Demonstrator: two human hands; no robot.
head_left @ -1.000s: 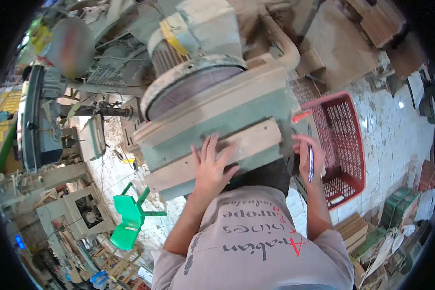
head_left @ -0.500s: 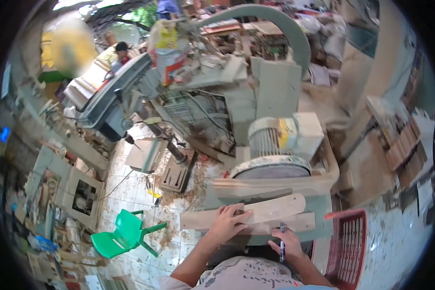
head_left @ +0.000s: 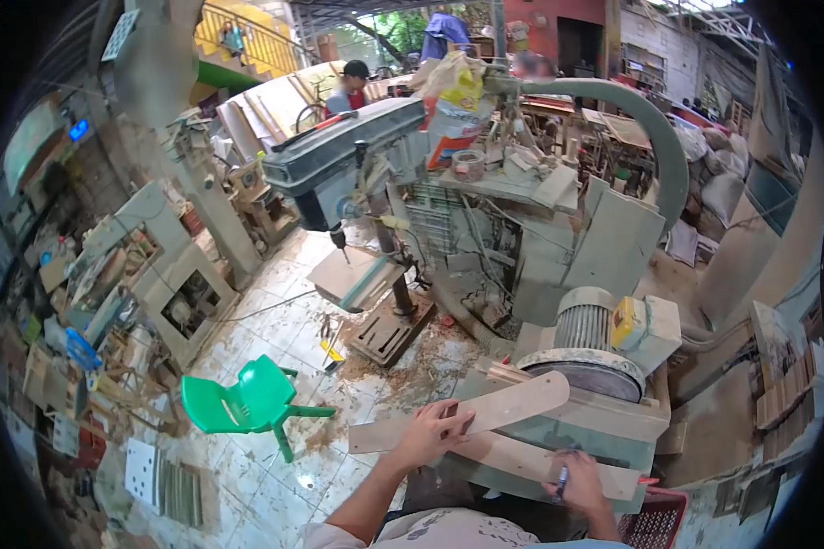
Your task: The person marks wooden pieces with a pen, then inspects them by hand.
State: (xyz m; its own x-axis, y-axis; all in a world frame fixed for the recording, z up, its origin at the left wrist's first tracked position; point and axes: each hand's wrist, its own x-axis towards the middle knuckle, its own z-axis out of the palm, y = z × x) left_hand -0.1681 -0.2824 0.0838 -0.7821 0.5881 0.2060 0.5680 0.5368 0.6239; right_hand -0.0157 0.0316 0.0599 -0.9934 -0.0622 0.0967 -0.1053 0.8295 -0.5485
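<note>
Grey-green machine table (head_left: 604,436): wooden board (head_left: 511,456) on top; tiled floor (head_left: 270,316): green chair (head_left: 244,400), sawdust (head_left: 373,377)

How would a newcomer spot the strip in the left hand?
Find the disc sander at lower right, then the greenish table in front of it. At that table's left side, the left hand holds a long pale wooden strip. Its rounded right end sets it apart from the lower strip, whose right end is squared.

lower board (head_left: 513,454) partly hidden, basket (head_left: 652,525) cut off
</note>
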